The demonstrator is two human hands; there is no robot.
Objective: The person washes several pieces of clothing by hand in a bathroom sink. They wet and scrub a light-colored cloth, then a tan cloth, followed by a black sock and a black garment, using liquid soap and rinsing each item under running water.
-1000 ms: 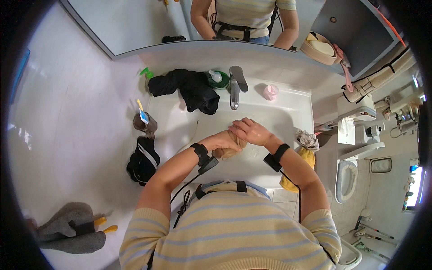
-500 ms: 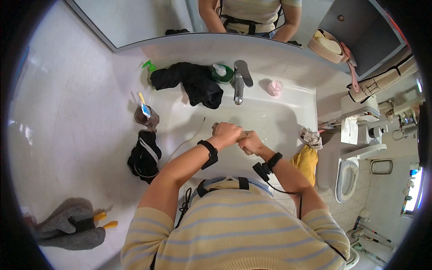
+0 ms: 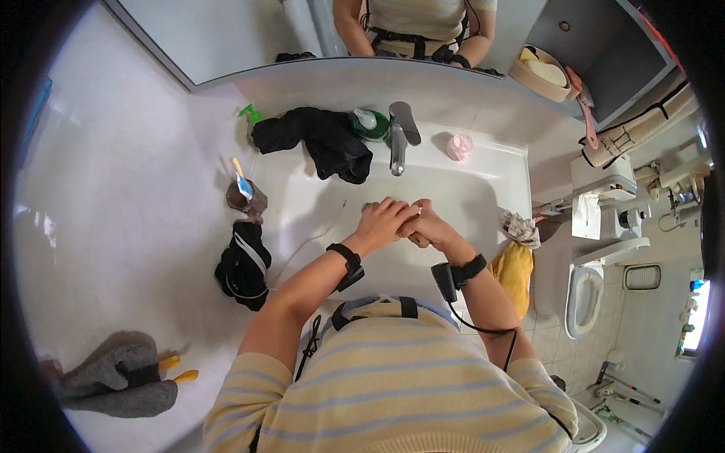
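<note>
Over the white washbasin (image 3: 461, 198), both my hands are together around a small beige-grey cloth, most of it hidden under my fingers. My left hand (image 3: 383, 222) is bent over the cloth, with its fingertips against the other hand. Pressed close beside it, my right hand (image 3: 432, 226) is closed on the same cloth. A chrome faucet (image 3: 398, 155) stands beyond them, with no stream of water visible. Dark garments (image 3: 321, 142) lie in a heap over the back left of the basin. A thin pale cord (image 3: 321, 235) curves across the basin to the left of my hands.
Along the back rim stand a green soap bottle (image 3: 370, 127) and a pink cup (image 3: 459, 147). On the left counter are a brown cup with toothpaste (image 3: 248, 198), a black-and-white cloth (image 3: 243, 264) and grey slippers (image 3: 124, 381). A yellow cloth (image 3: 513, 279) hangs at the right edge.
My hands have closed in on each other: the left has slid over toward the right, and the right has turned and lifted slightly. Less of the cloth shows between them.
</note>
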